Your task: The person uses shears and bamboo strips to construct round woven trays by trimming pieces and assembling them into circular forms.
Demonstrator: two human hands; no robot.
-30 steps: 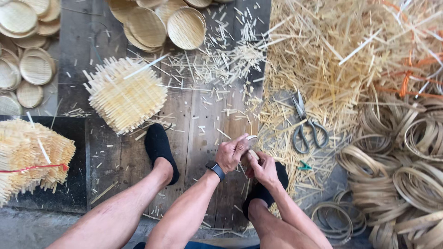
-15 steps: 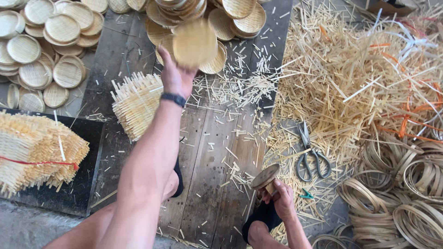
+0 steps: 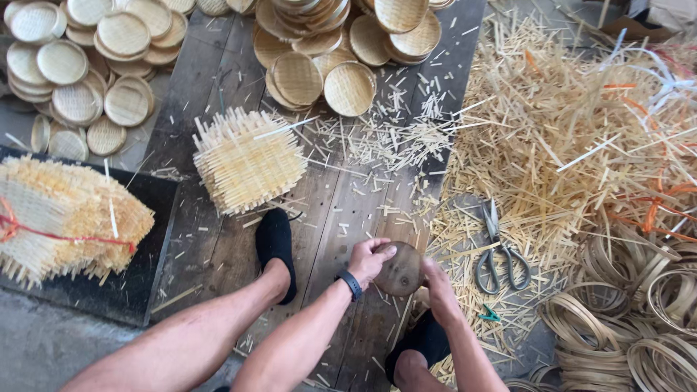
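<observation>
**Head view: both hands on a round wooden block**

Head view shows your left hand (image 3: 370, 258) and right hand (image 3: 438, 290) gripping one dark brown, round wooden block (image 3: 400, 269) between them, the left hand curled over its top edge, the right hand cupping its lower right side. You wear a black wristband (image 3: 351, 284) on the left wrist. The block sits low over the grey plank floor (image 3: 341, 203), between your two black-socked feet.

Just right of the block lies a pair of grey metal scissors (image 3: 498, 250), on scattered pale bamboo slivers (image 3: 552, 145). Further right of the block, coils of tan bamboo hoops (image 3: 624, 319) are stacked. Above and left of the block stands a square stack of woven bamboo mats with bristling ends (image 3: 247, 160). Well above the block lie heaps of small round woven bamboo trays (image 3: 348, 87). Far left of the block rests a bundle of woven mats tied with red string (image 3: 65, 218).
</observation>
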